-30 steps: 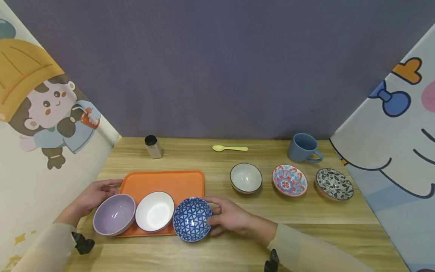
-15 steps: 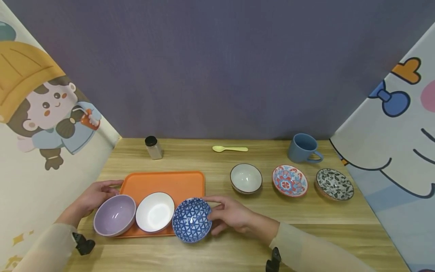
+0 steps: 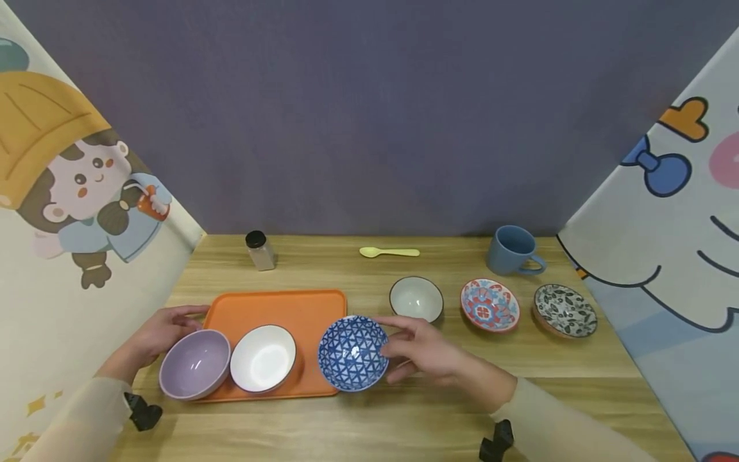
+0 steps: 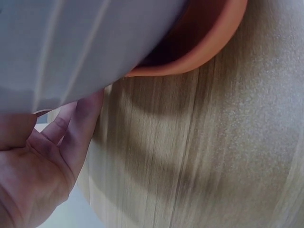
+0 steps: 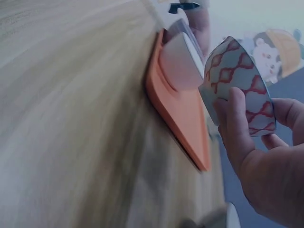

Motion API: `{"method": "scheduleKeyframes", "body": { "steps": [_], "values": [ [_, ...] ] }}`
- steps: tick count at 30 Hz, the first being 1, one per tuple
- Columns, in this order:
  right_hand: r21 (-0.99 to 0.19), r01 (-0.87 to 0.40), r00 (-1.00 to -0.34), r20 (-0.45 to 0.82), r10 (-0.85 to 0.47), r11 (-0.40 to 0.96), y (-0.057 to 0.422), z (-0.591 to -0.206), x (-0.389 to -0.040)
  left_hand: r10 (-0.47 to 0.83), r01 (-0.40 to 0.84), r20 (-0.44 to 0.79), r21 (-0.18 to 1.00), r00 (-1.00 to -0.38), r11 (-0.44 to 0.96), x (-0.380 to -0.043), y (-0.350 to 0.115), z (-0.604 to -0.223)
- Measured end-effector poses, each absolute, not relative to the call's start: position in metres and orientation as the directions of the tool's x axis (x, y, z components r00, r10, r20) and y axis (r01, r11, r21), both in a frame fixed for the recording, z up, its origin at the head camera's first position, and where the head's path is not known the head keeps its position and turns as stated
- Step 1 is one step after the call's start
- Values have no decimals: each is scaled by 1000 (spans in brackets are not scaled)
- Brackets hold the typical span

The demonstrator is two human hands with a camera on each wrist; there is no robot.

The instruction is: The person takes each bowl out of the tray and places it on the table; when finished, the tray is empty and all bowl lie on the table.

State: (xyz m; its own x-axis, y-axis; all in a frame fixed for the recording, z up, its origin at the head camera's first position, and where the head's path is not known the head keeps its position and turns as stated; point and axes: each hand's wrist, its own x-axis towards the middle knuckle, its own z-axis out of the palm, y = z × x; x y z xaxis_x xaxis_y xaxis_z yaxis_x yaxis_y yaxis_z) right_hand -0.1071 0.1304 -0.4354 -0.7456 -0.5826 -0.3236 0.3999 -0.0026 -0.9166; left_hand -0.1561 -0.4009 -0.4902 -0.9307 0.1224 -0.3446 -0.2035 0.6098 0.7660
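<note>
My right hand (image 3: 424, 346) holds a small bowl (image 3: 353, 354) by its right side, over the right edge of the orange tray (image 3: 280, 305). Its inside has blue and white triangles; in the right wrist view the bowl (image 5: 237, 90) shows a red lattice outside, with my fingers spread around it. A purple bowl (image 3: 195, 366) and a white bowl (image 3: 263, 358) sit side by side at the tray's front. My left hand (image 3: 164, 330) lies against the purple bowl's left side, index finger straight towards the tray's corner. The left wrist view partly hides my left fingers (image 4: 78, 128) behind that bowl.
Right of the tray stand a pale bowl (image 3: 416, 299), a red-and-blue patterned bowl (image 3: 489, 306) and a leaf-patterned bowl (image 3: 566, 311). Along the back are a black-lidded jar (image 3: 261, 251), a yellow spoon (image 3: 389, 252) and a blue mug (image 3: 512, 250). Walls enclose the table on three sides.
My right hand has lifted the blue-patterned bowl and carried it right and away from me, off its place beside the white bowl. My left hand has stayed put.
</note>
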Motion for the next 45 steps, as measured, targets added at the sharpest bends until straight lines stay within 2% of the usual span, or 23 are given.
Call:
{"method": "scheduleKeyframes", "body": {
  "steps": [15, 20, 24, 30, 35, 39, 45],
  "values": [
    [-939, 340, -835, -282, -472, -41, 243, -409, -92, 117, -189, -347, 729, -931, 658, -159, -403, -490],
    [-942, 330, -859, -271, -433, -65, 286, -408, -78, 128, -176, -337, 737, -933, 653, -159, -404, -493],
    [-938, 340, -888, -296, -352, -68, 318, -410, -66, 128, -174, -332, 739, -934, 651, -159, -403, -492],
    [-927, 363, -904, -326, -276, -92, 368, -424, -46, 141, -171, -333, 750, -932, 639, -159, -402, -489],
    [-909, 417, -898, -407, -167, -27, 405, -439, -28, 145, -173, -337, 752, -930, 636, -159, -400, -488],
    [-857, 513, -856, -515, -37, 57, 426, -451, -17, 147, -167, -332, 751, -932, 639, -158, -399, -486],
    [-805, 590, -808, -588, 50, 63, 455, -470, -6, 142, -176, -341, 746, -929, 642, -159, -401, -486]
  ]
}}
